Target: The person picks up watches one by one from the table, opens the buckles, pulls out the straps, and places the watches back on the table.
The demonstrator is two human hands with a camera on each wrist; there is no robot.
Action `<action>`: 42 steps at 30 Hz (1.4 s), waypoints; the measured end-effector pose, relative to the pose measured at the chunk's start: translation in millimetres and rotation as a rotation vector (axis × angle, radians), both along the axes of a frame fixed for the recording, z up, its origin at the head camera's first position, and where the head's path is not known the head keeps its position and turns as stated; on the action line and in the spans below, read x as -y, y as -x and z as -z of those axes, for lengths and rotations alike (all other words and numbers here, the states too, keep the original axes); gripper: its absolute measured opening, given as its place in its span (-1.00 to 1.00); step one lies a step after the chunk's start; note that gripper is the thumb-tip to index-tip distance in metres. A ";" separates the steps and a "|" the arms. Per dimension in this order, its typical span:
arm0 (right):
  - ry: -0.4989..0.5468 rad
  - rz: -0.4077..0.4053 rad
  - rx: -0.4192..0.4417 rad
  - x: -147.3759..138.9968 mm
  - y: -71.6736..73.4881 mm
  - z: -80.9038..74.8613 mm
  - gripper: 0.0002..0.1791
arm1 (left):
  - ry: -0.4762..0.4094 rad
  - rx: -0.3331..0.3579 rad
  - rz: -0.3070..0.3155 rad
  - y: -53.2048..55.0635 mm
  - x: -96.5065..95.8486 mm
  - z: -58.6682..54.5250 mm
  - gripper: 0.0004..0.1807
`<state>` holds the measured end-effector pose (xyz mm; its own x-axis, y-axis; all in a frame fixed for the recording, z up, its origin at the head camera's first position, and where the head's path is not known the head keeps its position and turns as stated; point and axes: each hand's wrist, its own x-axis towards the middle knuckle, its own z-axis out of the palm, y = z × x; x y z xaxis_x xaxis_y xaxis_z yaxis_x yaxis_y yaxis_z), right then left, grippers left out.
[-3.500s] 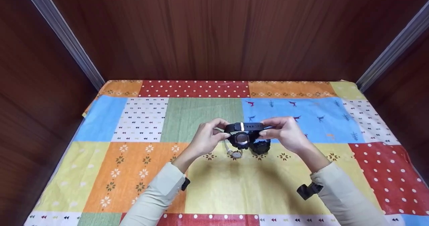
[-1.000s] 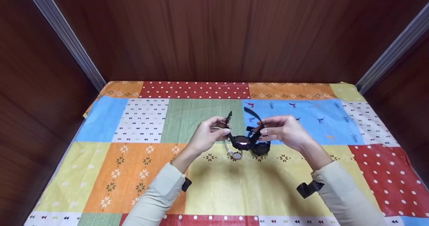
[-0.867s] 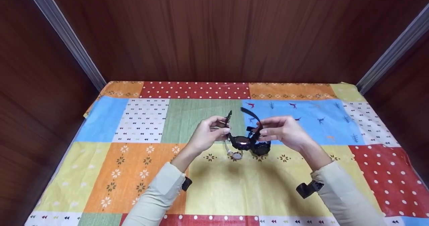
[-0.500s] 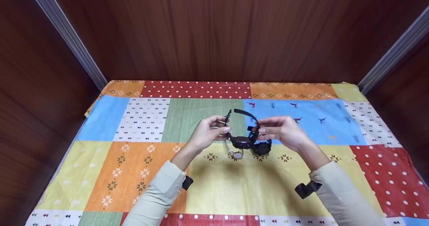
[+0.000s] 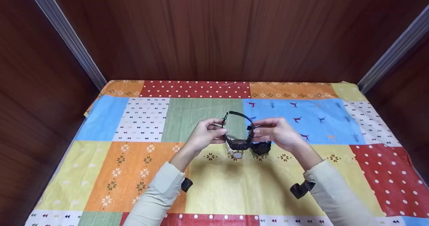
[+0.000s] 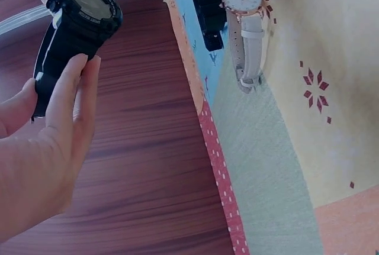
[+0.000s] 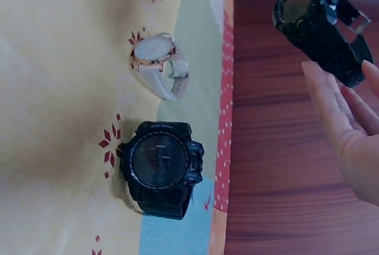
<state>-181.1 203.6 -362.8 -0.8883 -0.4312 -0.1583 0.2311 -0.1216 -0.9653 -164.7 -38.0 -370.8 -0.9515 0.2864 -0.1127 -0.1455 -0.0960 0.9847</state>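
In the head view, both hands hold up a black digital wristwatch (image 5: 238,145) by its strap, the case hanging lowest. My left hand (image 5: 204,134) pinches the left strap piece between thumb and fingers. On the other side, my right hand (image 5: 276,132) pinches the longer strap piece, which arches over toward the left one. An unfastened buckle (image 7: 359,24) shows in the right wrist view. Behind and below the held watch, a white-strapped watch (image 5: 237,155) with a gold-coloured rim rests on the cloth. To its right sits a second black digital watch (image 5: 261,148), partly hidden in the head view.
A patchwork-patterned cloth (image 5: 221,189) covers the table. Dark wood panels (image 5: 214,31) rise behind and at both sides, with metal strips (image 5: 65,35) at the corners. A small black device (image 5: 301,190) is strapped to each sleeved wrist.
The strap looked like a flat joined band at first, then its two ends stood apart. Since then, the right-hand end has swung left close to the other. Both hands have shifted slightly left.
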 end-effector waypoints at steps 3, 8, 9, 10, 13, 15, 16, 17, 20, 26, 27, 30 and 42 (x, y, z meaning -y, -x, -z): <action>-0.008 -0.004 0.020 2.9 0.3 1.9 -0.60 | 0.004 0.025 -0.005 -0.3 1.5 4.0 -0.66; -0.034 0.006 0.038 8.0 2.2 8.3 -0.56 | 0.012 0.062 -0.018 -1.0 4.6 9.9 -0.66; -0.037 0.009 0.040 9.2 2.7 9.8 -0.57 | 0.014 0.068 -0.023 -1.1 5.3 11.3 -0.66; -0.037 0.012 0.041 10.6 3.1 11.6 -0.58 | 0.016 0.074 -0.029 -1.0 6.0 12.7 -0.66; -0.025 0.013 0.055 15.0 4.3 17.7 -0.59 | 0.018 0.093 -0.047 -0.7 8.3 18.4 -0.64; -0.015 0.013 0.063 18.5 5.0 21.6 -0.58 | 0.019 0.105 -0.060 -0.5 9.9 22.6 -0.64; -0.015 0.011 0.066 20.4 5.3 23.7 -0.58 | 0.021 0.112 -0.067 -0.5 10.9 24.7 -0.64; -0.017 0.009 0.071 22.2 5.6 25.7 -0.57 | 0.023 0.118 -0.073 -0.6 12.1 26.9 -0.64; -0.042 0.005 0.081 28.6 6.6 31.2 -0.56 | 0.038 0.134 -0.096 -1.3 16.6 33.1 -0.65; -0.078 -0.006 0.095 44.6 8.0 42.5 -0.56 | 0.087 0.157 -0.145 -3.5 27.2 41.4 -0.69; -0.082 -0.007 0.097 47.5 7.9 43.8 -0.56 | 0.093 0.159 -0.153 -3.9 29.2 42.5 -0.70; -0.088 -0.015 0.094 55.3 7.8 47.9 -0.56 | 0.107 0.166 -0.170 -5.3 35.4 46.2 -0.71; -0.137 -0.021 0.084 80.4 7.0 67.1 -0.67 | 0.123 0.218 -0.224 -9.1 51.5 62.4 -0.67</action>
<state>-188.1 123.2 -430.0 -0.8606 -0.4186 -0.2901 0.3126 0.0154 -0.9498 -155.6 -89.5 -433.2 -0.9390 0.0442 -0.3411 -0.3426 -0.0323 0.9389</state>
